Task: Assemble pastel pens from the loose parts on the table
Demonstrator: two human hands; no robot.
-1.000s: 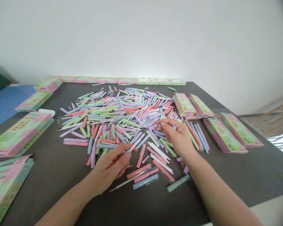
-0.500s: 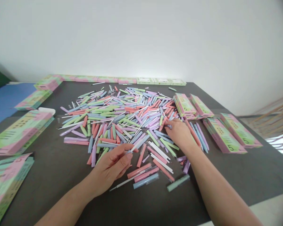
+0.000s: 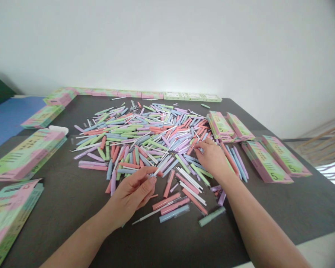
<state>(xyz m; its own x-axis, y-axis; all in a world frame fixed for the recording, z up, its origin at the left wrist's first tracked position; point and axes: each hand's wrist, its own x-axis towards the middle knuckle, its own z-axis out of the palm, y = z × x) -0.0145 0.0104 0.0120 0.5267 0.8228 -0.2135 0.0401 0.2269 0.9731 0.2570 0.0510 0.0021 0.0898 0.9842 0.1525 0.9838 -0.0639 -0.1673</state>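
Note:
My left hand (image 3: 135, 191) is closed, thumb against fingers, on a slim white pen refill (image 3: 158, 169) whose end sticks out past the fingertips. The rest of it is hidden in the hand. At the right side of a heap of pastel pen parts (image 3: 134, 130), my right hand (image 3: 210, 156) has its thumb and forefinger pinched together; what lies between them I cannot make out. Between the hands are loose white refills (image 3: 190, 178), red pen barrels (image 3: 167, 201), a blue barrel with a clear cap (image 3: 174, 214) and a green capped one (image 3: 212, 216).
Printed pastel boxes (image 3: 28, 152) line the left side of the dark table (image 3: 281, 208). More boxes (image 3: 219, 124) stand at the right, some stacked, and a row of boxes (image 3: 128, 93) runs along the back by the white wall. A blue surface (image 3: 22, 111) adjoins at the far left.
The left hand has shifted slightly, and less of the refill shows beyond its fingers. The right hand stays at the same spot in the heap. The view has moved a little.

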